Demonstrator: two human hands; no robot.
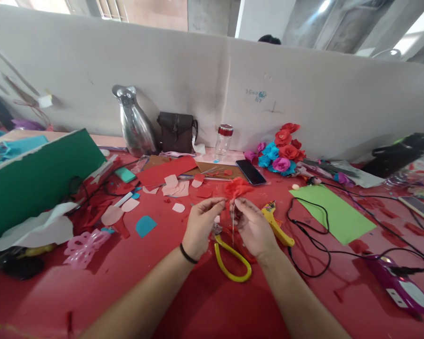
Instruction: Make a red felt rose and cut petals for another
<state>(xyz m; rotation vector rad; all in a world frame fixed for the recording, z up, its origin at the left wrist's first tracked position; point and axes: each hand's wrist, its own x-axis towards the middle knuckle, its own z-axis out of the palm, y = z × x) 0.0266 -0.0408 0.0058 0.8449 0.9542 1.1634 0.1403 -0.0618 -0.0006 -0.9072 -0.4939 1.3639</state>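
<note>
Bare forearms (144, 292) enter from the bottom edge; the left hand (199, 227) pinches narrowly at red crepe paper (237, 187) just above both hands, mid-frame, while the right hand (256, 228) pinches its thin wire (233, 226).

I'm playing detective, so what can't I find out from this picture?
All in the head view:
- Person behind the wall: wall hides all but dark hair.
- Writing: too small and blurred to read surely.
- Yellow-handled tool: far end partly behind left hand.
- Green panel: cut off by left edge.
</note>
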